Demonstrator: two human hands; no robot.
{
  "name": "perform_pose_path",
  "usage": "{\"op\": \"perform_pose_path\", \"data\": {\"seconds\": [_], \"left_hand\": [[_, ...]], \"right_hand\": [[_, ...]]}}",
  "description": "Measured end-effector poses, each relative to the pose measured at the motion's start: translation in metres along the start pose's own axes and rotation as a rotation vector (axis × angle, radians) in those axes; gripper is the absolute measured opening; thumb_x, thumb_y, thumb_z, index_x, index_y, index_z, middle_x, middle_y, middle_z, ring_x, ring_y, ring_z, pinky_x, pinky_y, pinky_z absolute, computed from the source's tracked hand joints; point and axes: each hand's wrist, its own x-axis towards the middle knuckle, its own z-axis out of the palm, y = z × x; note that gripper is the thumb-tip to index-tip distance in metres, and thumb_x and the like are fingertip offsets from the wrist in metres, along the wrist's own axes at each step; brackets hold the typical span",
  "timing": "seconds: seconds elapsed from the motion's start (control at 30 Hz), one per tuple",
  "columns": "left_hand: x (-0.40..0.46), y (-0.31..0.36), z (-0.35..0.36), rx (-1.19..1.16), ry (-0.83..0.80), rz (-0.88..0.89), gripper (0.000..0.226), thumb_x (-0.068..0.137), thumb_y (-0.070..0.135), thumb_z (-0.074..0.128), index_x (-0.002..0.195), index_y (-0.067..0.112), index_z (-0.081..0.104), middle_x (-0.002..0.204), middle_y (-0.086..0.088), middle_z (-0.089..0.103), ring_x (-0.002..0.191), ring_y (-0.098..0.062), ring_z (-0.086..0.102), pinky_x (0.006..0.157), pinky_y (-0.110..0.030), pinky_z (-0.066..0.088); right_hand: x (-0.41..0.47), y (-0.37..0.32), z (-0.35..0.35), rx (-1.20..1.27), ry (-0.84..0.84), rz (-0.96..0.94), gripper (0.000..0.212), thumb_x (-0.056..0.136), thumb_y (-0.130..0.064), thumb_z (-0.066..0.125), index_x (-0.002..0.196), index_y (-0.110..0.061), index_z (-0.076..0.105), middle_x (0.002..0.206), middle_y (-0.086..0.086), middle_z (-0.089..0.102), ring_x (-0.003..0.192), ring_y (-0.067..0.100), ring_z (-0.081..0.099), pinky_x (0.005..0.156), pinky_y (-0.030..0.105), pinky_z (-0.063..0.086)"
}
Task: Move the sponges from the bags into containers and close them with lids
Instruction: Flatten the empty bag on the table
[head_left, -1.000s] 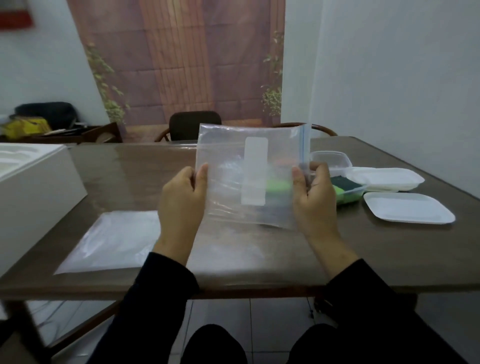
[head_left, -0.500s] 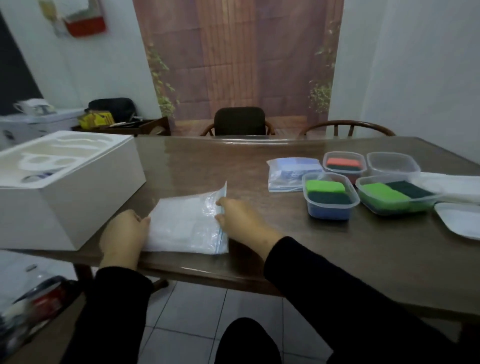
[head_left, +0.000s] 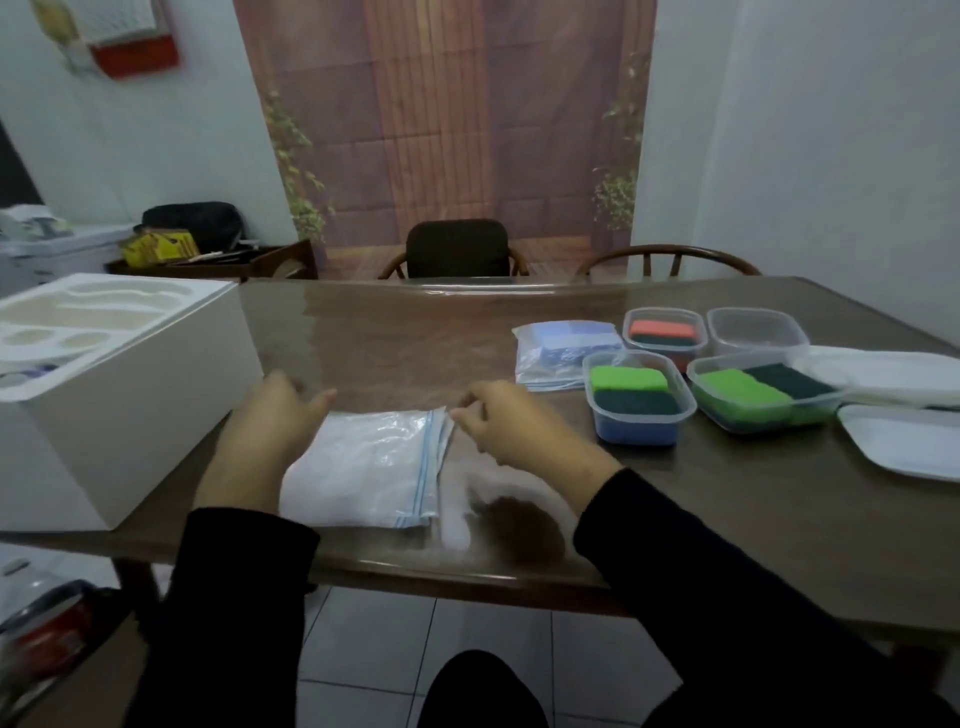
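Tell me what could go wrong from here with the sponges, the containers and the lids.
1. The bag with blue sponges lies behind the empty bags and may be overlooked, while one container is empty.
2. The green sponges stand up to their container's rim, so a lid may not close fully.
3. The white lids lie near the table's right edge; a careless reach could push one off.

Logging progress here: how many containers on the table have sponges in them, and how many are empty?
Containers with sponges: 3
Empty container: 1
Total: 4
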Motion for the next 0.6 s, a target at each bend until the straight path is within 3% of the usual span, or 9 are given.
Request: {"op": "perform_pose_path", "data": {"seconds": [0.17, 0.3, 0.4, 0.47, 0.6], "left_hand": [[-0.014, 0.099, 0.021, -0.175, -0.158, 0.354, 0.024, 0.089, 0.041, 0.057, 0.101, 0.02, 0.058, 0.096, 0.004, 0.059, 0.089, -0.013, 0.056, 0.07, -0.027, 0.044], [0.004, 0.16, 0.074, -0.03, -0.303, 0.508, 0.015, 0.089, 0.022, 0.057, 0.102, 0.017, 0.062, 0.106, -0.002, 0.063, 0.092, -0.016, 0.057, 0.077, -0.029, 0.043], [0.016, 0.184, 0.121, 0.151, -0.426, 0.585, 0.036, 0.088, 0.007, 0.051, 0.124, 0.01, 0.056, 0.131, -0.01, 0.055, 0.116, -0.025, 0.053, 0.096, -0.031, 0.041], [0.017, 0.19, 0.15, 0.195, -0.462, 0.638, 0.042, 0.088, 0.008, 0.051, 0.131, 0.009, 0.05, 0.138, -0.011, 0.049, 0.125, -0.027, 0.048, 0.102, -0.031, 0.036], [0.024, 0.184, 0.184, 0.198, -0.445, 0.697, 0.029, 0.09, 0.02, 0.049, 0.115, 0.009, 0.059, 0.128, -0.014, 0.058, 0.113, -0.03, 0.055, 0.097, -0.035, 0.043]], "right_hand": [[-0.031, 0.044, -0.062, 0.093, 0.194, 0.074, 0.016, 0.095, -0.031, 0.049, 0.093, -0.02, 0.06, 0.063, -0.004, 0.064, 0.05, 0.012, 0.06, 0.059, 0.029, 0.05], [-0.05, 0.093, -0.094, 0.168, 0.366, 0.154, 0.015, 0.095, -0.024, 0.051, 0.085, -0.017, 0.06, 0.056, -0.004, 0.06, 0.04, 0.006, 0.055, 0.055, 0.027, 0.048], [-0.062, 0.12, -0.106, 0.086, 0.457, 0.218, 0.017, 0.094, -0.024, 0.051, 0.086, -0.015, 0.063, 0.065, -0.001, 0.064, 0.056, 0.013, 0.06, 0.067, 0.034, 0.053], [-0.072, 0.136, -0.111, -0.018, 0.534, 0.265, 0.018, 0.093, -0.025, 0.051, 0.091, -0.014, 0.065, 0.08, 0.002, 0.068, 0.073, 0.018, 0.061, 0.073, 0.036, 0.052], [-0.087, 0.156, -0.114, -0.064, 0.652, 0.263, 0.015, 0.093, -0.022, 0.051, 0.09, -0.015, 0.063, 0.089, 0.001, 0.064, 0.081, 0.016, 0.057, 0.07, 0.027, 0.043]]}}
